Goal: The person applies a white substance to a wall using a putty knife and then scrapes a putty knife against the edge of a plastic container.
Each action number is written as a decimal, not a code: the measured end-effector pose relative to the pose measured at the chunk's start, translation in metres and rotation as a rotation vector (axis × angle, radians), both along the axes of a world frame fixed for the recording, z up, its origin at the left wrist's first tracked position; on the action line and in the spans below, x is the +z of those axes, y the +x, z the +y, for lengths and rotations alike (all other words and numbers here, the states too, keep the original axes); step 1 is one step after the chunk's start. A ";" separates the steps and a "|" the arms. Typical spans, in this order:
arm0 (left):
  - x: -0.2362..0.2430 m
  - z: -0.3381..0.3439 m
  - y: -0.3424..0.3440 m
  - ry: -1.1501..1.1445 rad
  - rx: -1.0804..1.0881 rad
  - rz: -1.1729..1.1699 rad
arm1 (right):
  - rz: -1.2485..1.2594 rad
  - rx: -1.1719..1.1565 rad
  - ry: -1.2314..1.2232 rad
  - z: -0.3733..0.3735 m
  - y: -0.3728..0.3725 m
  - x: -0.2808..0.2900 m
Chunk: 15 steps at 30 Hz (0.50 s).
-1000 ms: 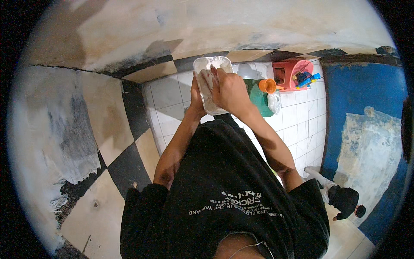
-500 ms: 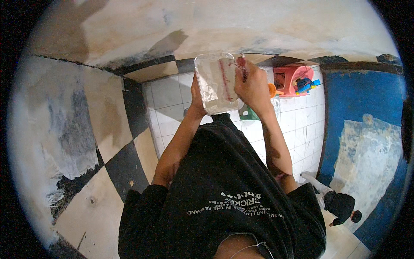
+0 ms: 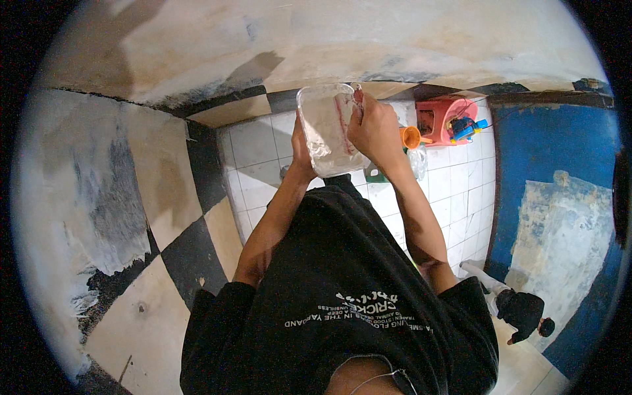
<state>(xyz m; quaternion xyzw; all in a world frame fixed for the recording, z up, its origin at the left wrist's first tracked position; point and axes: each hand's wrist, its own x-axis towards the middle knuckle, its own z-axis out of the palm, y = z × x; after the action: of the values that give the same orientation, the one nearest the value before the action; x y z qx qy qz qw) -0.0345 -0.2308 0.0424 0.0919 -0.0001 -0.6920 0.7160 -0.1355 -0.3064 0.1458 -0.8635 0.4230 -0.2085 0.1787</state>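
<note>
A clear, squarish plastic container (image 3: 322,131) with a pale inside is held up in front of me. My left hand (image 3: 302,148) grips its left side, the fingers mostly hidden behind it. Closed at the container's right edge, my right hand (image 3: 375,131) has a slim tool with a mottled red-and-white handle (image 3: 358,97) in its fist. The tool's kind and working end cannot be made out. Along the right part of the container runs a reddish streak (image 3: 343,122); whether it belongs to the tool is unclear.
On the white tiled floor (image 3: 454,187) stands a pink plastic stool (image 3: 428,122) with a blue-and-black object (image 3: 466,128) on it. Nearby are an orange dipper (image 3: 411,137) and a green container (image 3: 375,174). Patchy walls (image 3: 197,39) surround me. Another person (image 3: 520,313) is at lower right, beside a blue panel (image 3: 540,145).
My right hand has shifted slightly left and down over the container's edge, and the red handle has turned with it. The container has barely moved. More of the orange dipper shows.
</note>
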 end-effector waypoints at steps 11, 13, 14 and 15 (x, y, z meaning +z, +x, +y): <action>0.002 -0.007 -0.001 0.012 0.002 0.036 | -0.052 0.014 -0.031 0.010 0.005 -0.003; -0.031 0.001 0.001 -0.107 0.101 -0.036 | -0.064 0.054 0.008 0.001 0.001 -0.008; -0.044 0.002 0.002 -0.166 0.149 -0.070 | -0.106 0.047 0.109 -0.007 -0.004 -0.011; -0.039 0.001 0.004 -0.242 0.089 0.058 | -0.150 0.038 0.210 -0.015 -0.011 -0.013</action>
<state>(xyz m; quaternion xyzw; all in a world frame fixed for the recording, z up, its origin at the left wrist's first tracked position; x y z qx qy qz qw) -0.0308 -0.2295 0.0031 -0.0154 -0.0586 -0.6569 0.7516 -0.1461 -0.3218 0.1331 -0.8298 0.4117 -0.2234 0.3033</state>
